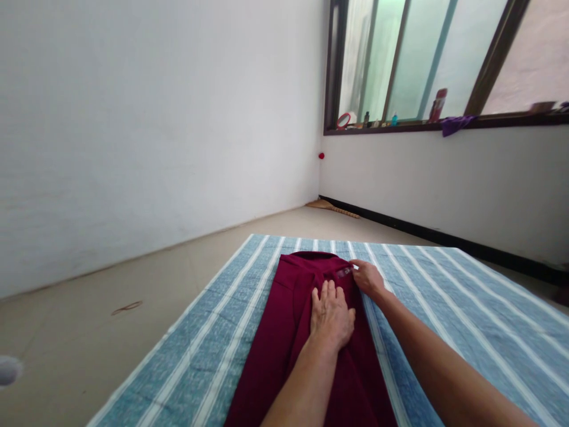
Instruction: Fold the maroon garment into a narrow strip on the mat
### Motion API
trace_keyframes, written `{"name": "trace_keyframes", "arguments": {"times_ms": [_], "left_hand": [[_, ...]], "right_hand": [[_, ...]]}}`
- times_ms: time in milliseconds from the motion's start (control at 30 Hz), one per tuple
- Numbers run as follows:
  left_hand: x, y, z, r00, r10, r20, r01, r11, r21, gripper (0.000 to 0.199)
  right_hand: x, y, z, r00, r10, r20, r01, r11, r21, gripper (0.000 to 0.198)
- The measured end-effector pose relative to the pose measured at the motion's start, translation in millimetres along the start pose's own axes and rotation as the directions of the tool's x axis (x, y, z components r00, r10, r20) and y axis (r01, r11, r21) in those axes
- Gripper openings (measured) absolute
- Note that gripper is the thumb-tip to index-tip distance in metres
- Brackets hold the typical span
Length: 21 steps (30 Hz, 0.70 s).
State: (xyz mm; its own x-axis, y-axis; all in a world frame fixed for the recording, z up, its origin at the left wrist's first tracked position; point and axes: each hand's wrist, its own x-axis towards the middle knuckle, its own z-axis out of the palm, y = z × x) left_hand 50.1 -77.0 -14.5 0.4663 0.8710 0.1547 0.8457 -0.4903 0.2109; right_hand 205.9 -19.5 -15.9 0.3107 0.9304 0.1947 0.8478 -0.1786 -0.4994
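Note:
A maroon garment (275, 332) lies lengthwise in a long, folded shape on a blue-and-white striped cloth (444, 308). At its far end is a dark, curved opening, and a small pale print shows near the far right edge. My left hand (331, 311) rests flat on the upper part of the garment, fingers stretched out. Beyond it, my right hand (368, 277) pinches the garment's far right edge between thumb and fingers. Both forearms hide some of the fabric's nearer part.
White walls meet behind the striped surface. On the windowsill stand a small round mirror (344, 121), a red bottle (438, 105) and a purple cloth (456, 124). A straw-coloured broom-like item (331, 206) lies in the corner, and a thin brown loop (127, 308) on the floor.

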Motion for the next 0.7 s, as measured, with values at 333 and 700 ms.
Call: {"name": "trace_keyframes", "arguments": {"times_ms": [333,700], "left_hand": [[-3,2,-4,1.0,-0.004,0.006,0.004,0.999,-0.032,0.056],[-3,3,-11,0.999,-0.015,0.046,0.02,0.994,-0.109,0.053]], "right_hand": [[33,7,9,0.979,-0.007,0.203,0.004,1.0,0.014,0.03],[40,-3,-12,0.86,0.064,0.505,-0.105,0.993,0.053,0.038]]}}
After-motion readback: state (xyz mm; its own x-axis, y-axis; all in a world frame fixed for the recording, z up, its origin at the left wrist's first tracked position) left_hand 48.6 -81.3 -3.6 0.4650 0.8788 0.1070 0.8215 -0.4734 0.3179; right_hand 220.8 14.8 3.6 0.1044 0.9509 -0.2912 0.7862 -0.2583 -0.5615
